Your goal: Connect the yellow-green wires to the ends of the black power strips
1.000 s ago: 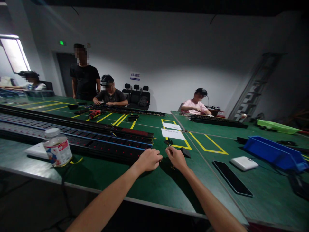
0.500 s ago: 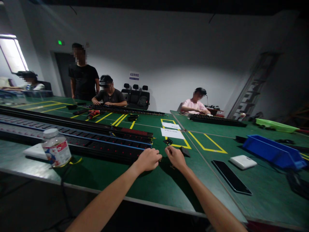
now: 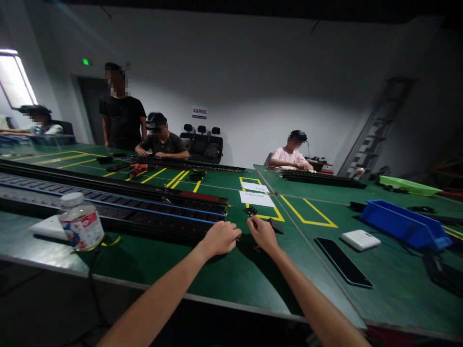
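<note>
My left hand [image 3: 221, 238] is closed at the near right end of a long black rail-like assembly [image 3: 152, 219] with blue strips and red dots. A tiny bit of something shows by its fingertips, too small to name. My right hand [image 3: 263, 233] is curled closed a short way to the right, apart from the left. What its fingers hold, if anything, is hidden. Just beyond it lies a small black part with holes [image 3: 250, 210], and a black block-like piece [image 3: 275, 225] sits beside it on the green table [image 3: 231, 279].
A plastic jar [image 3: 81, 221] stands at the left by a white box. To the right lie a phone [image 3: 343, 261], a white device [image 3: 360, 239] and a blue bin [image 3: 403, 224]. White papers [image 3: 256, 198] lie ahead. Several people are around the far side, with a red power drill [image 3: 138, 169] nearer.
The whole view has shifted slightly, so things sit a little further left. Both hands keep nearly the same closed poses and places.
</note>
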### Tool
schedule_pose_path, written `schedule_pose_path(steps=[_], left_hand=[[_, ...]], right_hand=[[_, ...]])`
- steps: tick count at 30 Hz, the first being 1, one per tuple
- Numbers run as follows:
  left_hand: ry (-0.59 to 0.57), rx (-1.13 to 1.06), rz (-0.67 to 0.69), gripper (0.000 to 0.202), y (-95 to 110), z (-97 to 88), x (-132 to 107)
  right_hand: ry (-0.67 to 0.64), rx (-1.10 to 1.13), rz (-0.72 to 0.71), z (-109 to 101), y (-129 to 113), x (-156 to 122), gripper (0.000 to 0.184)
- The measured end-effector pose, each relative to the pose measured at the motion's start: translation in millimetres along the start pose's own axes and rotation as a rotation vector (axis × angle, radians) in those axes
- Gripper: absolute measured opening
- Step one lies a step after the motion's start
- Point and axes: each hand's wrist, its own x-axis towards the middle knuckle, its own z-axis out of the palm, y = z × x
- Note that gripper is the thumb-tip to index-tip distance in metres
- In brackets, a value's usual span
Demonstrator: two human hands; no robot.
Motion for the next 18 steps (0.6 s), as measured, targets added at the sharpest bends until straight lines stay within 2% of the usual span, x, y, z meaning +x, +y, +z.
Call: schedule_pose_path(steps=[6,8,10,13,16,18], left_hand=[[0.007,-0.012,-0.012,0.012,0,-1.8,0],[0.008,-0.012,-0.010,0.012,0,-1.6,0],[0.007,-0.010,-0.005,0.011,0,-1.1,1],[0.006,-0.002,-0.003,0.010,0,-0.5,1],[0.011,0.001,-0.005,0.011,0,-1.0,1],[0.017,-0.002,-0.005,0.012,0,-1.9,0]], right_hand=[[0.196,-0.086,0.219,-29,8,9,0.041],[0.213,-0.166,0.310,-41,13,10,0.043],[0.164,-0.261,0.402,-51,18,11,0.046],[-0.007,-0.394,0.512,-60,26,12,0.047],[-0.194,-0.432,0.550,-64,32,14,0.050],[-0.263,-0.418,0.549,-66,34,14,0.053]])
